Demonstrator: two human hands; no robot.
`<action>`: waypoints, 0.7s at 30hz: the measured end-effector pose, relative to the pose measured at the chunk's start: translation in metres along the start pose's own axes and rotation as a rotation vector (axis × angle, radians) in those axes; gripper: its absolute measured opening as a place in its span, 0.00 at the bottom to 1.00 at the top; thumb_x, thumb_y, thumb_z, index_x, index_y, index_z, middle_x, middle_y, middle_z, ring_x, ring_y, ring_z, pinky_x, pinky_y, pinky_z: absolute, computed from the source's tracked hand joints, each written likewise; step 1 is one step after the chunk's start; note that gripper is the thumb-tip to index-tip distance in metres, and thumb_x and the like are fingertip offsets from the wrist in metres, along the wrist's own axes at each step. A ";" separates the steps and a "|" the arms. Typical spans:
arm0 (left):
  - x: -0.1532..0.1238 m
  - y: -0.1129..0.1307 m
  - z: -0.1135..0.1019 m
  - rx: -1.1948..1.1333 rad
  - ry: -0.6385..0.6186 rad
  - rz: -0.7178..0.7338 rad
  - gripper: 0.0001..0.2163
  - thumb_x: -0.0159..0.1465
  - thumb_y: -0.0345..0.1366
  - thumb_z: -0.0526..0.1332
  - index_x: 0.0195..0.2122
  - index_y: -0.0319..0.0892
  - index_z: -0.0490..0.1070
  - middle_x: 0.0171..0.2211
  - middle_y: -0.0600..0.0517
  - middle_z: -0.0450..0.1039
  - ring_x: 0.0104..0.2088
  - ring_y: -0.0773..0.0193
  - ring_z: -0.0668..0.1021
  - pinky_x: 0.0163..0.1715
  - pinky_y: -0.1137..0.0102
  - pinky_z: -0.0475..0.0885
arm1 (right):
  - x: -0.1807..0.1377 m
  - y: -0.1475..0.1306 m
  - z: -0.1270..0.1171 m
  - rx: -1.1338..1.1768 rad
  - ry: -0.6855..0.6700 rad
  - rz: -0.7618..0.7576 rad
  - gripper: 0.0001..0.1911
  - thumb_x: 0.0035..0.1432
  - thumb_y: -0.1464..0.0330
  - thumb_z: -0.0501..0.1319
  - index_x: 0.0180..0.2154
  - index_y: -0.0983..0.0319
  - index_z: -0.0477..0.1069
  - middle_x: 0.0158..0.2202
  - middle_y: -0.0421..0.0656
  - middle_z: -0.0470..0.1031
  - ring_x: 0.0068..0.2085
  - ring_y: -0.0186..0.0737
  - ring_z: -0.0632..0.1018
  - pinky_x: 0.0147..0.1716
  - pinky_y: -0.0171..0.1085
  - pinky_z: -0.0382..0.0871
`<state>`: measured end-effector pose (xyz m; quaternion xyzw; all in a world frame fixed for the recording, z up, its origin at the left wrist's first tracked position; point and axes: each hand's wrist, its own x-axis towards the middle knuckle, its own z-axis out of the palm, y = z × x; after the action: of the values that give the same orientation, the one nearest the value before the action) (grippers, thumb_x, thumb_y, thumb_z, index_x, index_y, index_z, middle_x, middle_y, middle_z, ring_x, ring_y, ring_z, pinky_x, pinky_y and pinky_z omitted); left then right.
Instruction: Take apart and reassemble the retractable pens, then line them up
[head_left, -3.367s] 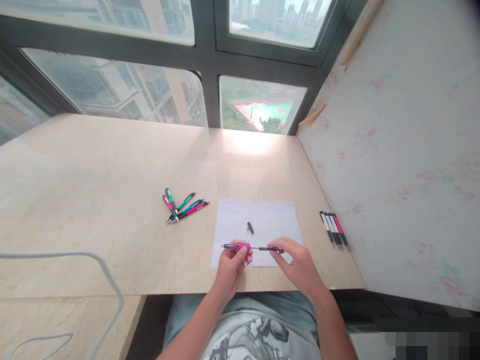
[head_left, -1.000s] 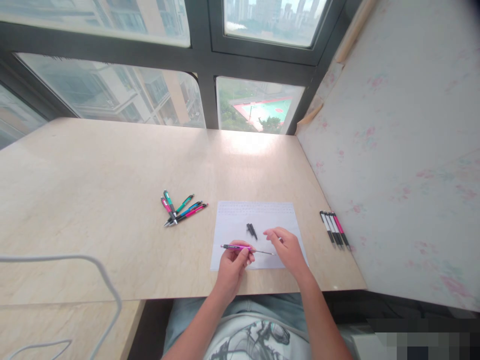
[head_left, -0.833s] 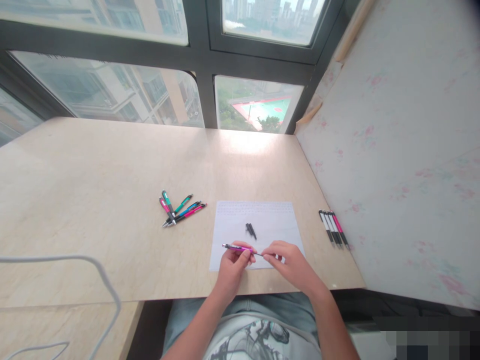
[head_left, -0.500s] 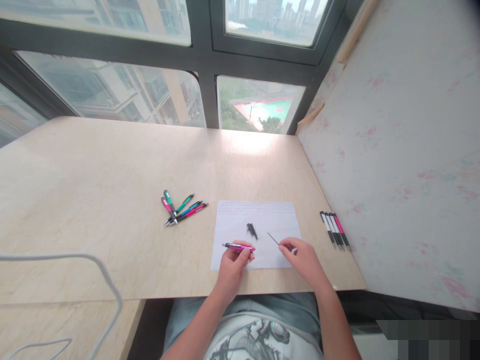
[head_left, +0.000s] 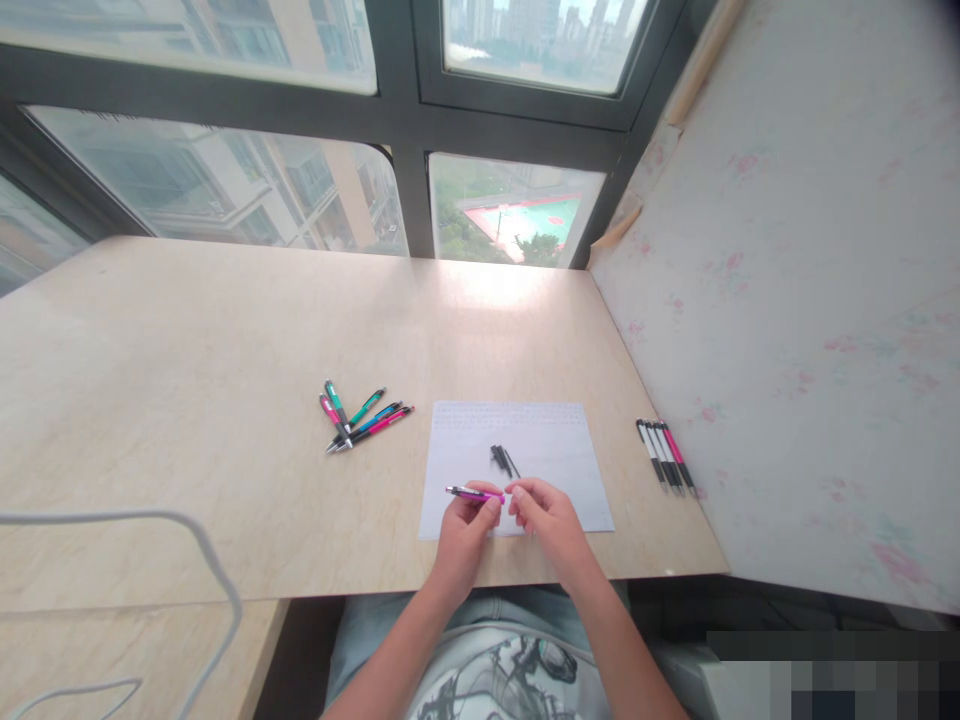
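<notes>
My left hand [head_left: 466, 528] is closed on a pink pen barrel [head_left: 471, 492], held level over a white sheet of paper [head_left: 556, 448]. My right hand [head_left: 546, 515] is beside it, its fingertips pinched at the barrel's right end. Small black pen parts [head_left: 501, 459] and a thin refill lie on the paper just beyond my hands.
Several coloured pens [head_left: 360, 418] lie in a loose heap to the left of the paper. A row of several pens [head_left: 666, 455] lies at the table's right edge by a pale wall panel [head_left: 787, 300]. A white wire frame [head_left: 172, 560] stands at the near left.
My right hand pulled the thin refill out of the barrel, laid it by the black parts on the paper, and came back to the barrel's right end. The left hand stayed put.
</notes>
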<state>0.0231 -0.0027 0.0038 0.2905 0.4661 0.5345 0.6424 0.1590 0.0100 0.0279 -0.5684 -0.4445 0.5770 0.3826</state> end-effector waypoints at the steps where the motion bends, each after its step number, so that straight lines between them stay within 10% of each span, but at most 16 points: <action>1: 0.000 0.001 0.001 0.019 0.004 0.000 0.10 0.57 0.41 0.67 0.33 0.39 0.74 0.26 0.52 0.71 0.27 0.66 0.70 0.29 0.72 0.65 | -0.003 0.002 0.005 0.114 -0.023 0.041 0.16 0.56 0.55 0.60 0.35 0.62 0.74 0.25 0.41 0.72 0.26 0.36 0.71 0.24 0.34 0.64; 13: -0.004 0.030 0.010 0.471 -0.011 0.155 0.06 0.59 0.38 0.64 0.34 0.41 0.75 0.26 0.51 0.75 0.28 0.62 0.74 0.30 0.70 0.67 | -0.008 0.005 0.017 0.543 -0.059 0.168 0.13 0.54 0.58 0.65 0.36 0.62 0.74 0.28 0.39 0.71 0.27 0.32 0.70 0.25 0.31 0.64; 21: -0.005 0.015 0.006 0.151 0.039 -0.005 0.10 0.57 0.40 0.66 0.36 0.39 0.75 0.24 0.53 0.70 0.27 0.66 0.71 0.29 0.72 0.65 | 0.009 0.013 -0.015 0.018 0.182 -0.048 0.13 0.55 0.61 0.63 0.39 0.62 0.75 0.35 0.46 0.78 0.37 0.43 0.77 0.38 0.40 0.70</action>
<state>0.0220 -0.0026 0.0206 0.3264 0.5184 0.5017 0.6108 0.1739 0.0156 0.0131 -0.6041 -0.4160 0.5177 0.4404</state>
